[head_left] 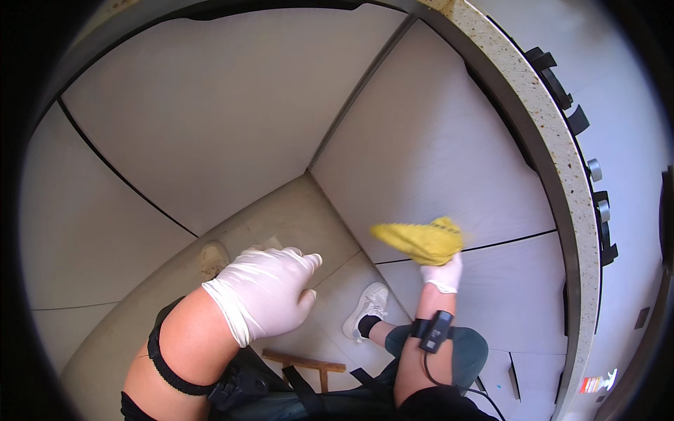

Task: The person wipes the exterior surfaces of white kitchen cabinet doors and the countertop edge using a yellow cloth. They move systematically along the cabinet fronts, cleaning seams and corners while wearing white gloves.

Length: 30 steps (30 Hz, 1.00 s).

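Note:
My right hand (443,274), in a white glove, grips a yellow cloth (421,239) in front of a pale grey cabinet door (421,131). The cloth is blurred and spreads out to the left; I cannot tell whether it touches the door. My left hand (268,292), also gloved in white, hovers over the tiled floor with its back towards me. Its thumb stands apart from loosely bent fingers, and nothing shows in it, though the palm is hidden.
A speckled countertop (558,131) curves along the right, carrying a gas hob with knobs (595,169) and a spray bottle (599,381). More cabinet doors (210,105) stand at left. Below are my shoe (368,308) and a wooden stool (305,362).

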Motion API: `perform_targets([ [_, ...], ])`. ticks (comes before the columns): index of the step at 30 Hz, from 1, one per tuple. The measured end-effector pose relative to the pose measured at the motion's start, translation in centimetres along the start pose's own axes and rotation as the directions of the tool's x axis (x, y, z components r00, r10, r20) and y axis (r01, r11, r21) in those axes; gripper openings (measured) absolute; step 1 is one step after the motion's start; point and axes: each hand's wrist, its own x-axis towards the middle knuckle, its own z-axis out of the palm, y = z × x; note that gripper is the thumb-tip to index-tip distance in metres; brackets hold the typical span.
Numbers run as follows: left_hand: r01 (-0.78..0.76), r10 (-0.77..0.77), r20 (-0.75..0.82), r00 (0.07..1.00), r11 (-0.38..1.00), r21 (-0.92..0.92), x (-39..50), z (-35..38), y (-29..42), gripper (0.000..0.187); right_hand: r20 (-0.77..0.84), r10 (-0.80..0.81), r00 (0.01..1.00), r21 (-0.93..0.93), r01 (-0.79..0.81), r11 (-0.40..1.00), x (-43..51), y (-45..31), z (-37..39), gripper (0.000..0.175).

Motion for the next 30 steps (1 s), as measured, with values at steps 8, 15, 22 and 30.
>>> perform_targets([
  [8,-0.025,0.022,-0.062,0.998,0.998,-0.056,0.3,-0.1,-0.5,0.038,-0.255,0.354,0.9,0.145,-0.326,0.934,9.1,11.7,-13.3,0.043],
  [15,-0.021,0.018,-0.046,0.999,0.998,-0.055,0.5,-0.7,-0.3,0.043,0.037,0.248,0.968,-0.028,-0.247,0.969,3.9,7.2,-0.4,0.04],
  [22,-0.039,0.037,-0.028,0.999,0.996,-0.083,-1.0,0.4,-0.5,0.039,-0.036,0.271,0.962,-0.019,-0.272,0.962,8.8,15.8,1.4,0.041],
  [30,0.048,-0.051,-0.042,0.998,0.996,-0.074,0.1,-1.1,-4.2,0.041,-0.062,0.394,0.917,-0.005,-0.395,0.919,10.9,17.4,-1.0,0.036],
])
